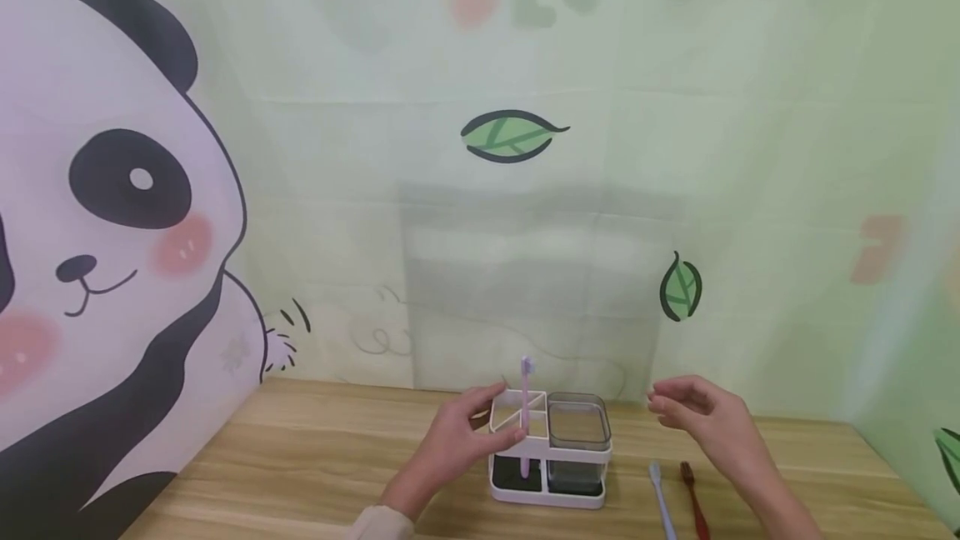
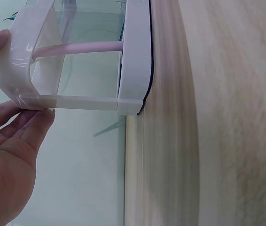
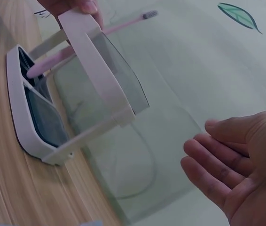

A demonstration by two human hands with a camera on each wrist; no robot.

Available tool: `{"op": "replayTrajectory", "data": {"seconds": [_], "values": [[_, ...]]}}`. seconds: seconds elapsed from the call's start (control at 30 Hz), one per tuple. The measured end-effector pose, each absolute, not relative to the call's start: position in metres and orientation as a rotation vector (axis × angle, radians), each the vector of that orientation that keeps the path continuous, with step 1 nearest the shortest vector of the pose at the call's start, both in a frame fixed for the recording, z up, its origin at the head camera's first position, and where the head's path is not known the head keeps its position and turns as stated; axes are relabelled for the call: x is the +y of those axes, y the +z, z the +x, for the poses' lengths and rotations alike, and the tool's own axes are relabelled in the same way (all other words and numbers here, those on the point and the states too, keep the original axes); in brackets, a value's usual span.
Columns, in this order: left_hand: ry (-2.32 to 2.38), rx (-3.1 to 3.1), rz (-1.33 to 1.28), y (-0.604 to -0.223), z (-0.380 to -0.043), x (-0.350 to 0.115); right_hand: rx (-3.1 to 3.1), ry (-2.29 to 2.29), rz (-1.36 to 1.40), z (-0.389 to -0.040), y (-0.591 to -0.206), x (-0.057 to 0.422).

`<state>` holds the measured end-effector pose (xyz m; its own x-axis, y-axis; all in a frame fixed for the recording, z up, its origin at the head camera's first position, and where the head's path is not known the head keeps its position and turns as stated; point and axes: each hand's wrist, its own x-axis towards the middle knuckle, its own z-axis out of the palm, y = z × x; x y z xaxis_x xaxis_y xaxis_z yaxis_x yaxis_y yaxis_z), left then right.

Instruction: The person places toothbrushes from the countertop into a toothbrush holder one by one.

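Note:
A white toothbrush holder with a dark base stands upright on the table. My left hand grips the left end of its upper frame, thumb at the front and fingers behind, as the left wrist view also shows. A pink toothbrush stands in one of the holder's divided slots, bristles up. In the right compartment sits a clear grey cup. My right hand hovers to the right of the holder, apart from it. Its fingers are loosely bent and hold nothing in the right wrist view.
On the wooden table, a blue toothbrush and a brown-red toothbrush lie side by side below my right hand. Behind the table hangs a pale green cloth printed with leaves and a large panda.

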<state>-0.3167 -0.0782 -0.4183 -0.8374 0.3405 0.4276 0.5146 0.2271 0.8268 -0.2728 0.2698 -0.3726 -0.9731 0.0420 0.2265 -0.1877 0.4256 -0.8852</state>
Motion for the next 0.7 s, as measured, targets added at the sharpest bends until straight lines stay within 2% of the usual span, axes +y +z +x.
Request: {"op": "replayTrajectory", "data": {"seconds": [0.47,0.7], "values": [[-1.680,-2.333,-0.806,-0.420,-0.317,-0.078,-2.607,1.642,0.151,-0.276,-0.396,0.319],[-1.649,-2.354,-0.797,-0.421,-0.319,-0.078,-2.711,1.620,0.261,-0.282,-0.406,0.337]]}}
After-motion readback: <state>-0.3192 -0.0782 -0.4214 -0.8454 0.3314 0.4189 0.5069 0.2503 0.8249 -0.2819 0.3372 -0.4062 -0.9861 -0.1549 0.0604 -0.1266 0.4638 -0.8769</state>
